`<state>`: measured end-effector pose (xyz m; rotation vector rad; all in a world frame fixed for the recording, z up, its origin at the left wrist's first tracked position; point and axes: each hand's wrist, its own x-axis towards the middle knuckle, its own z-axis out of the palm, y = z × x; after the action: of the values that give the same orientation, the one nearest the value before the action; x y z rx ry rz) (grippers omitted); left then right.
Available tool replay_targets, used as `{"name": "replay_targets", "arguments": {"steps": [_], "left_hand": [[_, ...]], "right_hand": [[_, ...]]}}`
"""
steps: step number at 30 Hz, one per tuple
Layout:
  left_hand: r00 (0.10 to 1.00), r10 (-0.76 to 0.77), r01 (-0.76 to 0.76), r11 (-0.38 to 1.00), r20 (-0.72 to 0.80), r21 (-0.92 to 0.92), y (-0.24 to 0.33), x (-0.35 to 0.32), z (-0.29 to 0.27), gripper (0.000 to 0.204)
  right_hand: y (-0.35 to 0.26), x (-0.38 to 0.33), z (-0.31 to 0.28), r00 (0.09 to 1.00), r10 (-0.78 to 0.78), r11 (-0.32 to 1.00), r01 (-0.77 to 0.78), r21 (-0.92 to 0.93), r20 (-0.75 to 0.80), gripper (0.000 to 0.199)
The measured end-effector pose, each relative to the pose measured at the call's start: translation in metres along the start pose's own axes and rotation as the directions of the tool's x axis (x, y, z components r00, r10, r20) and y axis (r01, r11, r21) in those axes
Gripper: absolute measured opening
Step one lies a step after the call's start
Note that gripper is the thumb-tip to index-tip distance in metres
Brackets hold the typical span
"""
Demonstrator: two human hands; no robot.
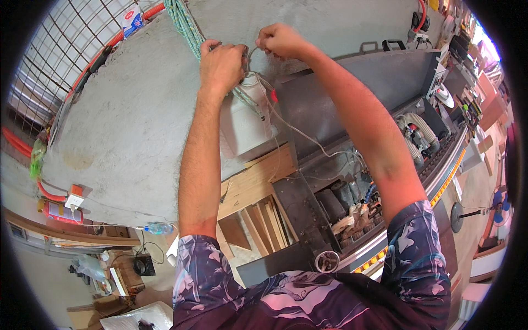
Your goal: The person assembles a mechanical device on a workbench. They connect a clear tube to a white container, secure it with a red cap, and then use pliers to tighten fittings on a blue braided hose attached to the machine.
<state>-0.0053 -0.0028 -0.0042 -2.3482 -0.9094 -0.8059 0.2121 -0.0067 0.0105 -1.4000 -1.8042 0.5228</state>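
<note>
Head view, starting from the left: what do you see there?

— At the left edge, a wire grid [66,38] with an orange hose [118,37] running along it, then a broad grey concrete wall [126,121]. Low on the wall sits a white plug box [74,199], and below it lies a clear plastic bottle [158,227].

— And the hands?

— Both are raised against the wall. The left hand [221,65] is curled shut around a green-and-white braided rope [187,25] that comes down from the top edge. Its fingers [212,47] are pressed together on the rope, just above a white plastic jug [245,124].

— Where exactly is the jug?

— It hangs against the wall below the left hand, beside the dark metal housing of a machine [352,93]. The rope passes down across the jug's neck.

— The right hand?

— The right hand [280,41] is just beside the left, its fingertips pinching a thin pale cord [300,135] that trails down over the machine.

— Further right?

— Wooden offcuts [264,217] lean below the jug. The machine's open interior shows ribbed hoses [415,129] and a row of orange lights along its edge.
</note>
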Motion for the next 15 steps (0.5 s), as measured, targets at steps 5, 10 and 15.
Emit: {"name": "replay_targets", "arguments": {"steps": [5,10,15], "left_hand": [[0.996,-0.067,0.069,0.997,0.052,-0.037,0.005,0.003,-0.003,0.012],[0.996,-0.074,0.076,0.996,0.054,-0.035,0.003,0.001,-0.004,0.009],[0.995,-0.075,0.079,0.996,0.068,-0.048,0.006,0.002,-0.008,0.01]], "right_hand": [[0.007,-0.005,-0.017,0.994,0.073,0.943,-0.044,0.329,-0.076,0.024],[0.001,-0.013,-0.023,0.991,0.082,0.895,-0.026,0.445,-0.107,0.022],[0.006,-0.011,-0.023,0.99,0.059,0.867,0.013,0.497,-0.129,0.021]]}}
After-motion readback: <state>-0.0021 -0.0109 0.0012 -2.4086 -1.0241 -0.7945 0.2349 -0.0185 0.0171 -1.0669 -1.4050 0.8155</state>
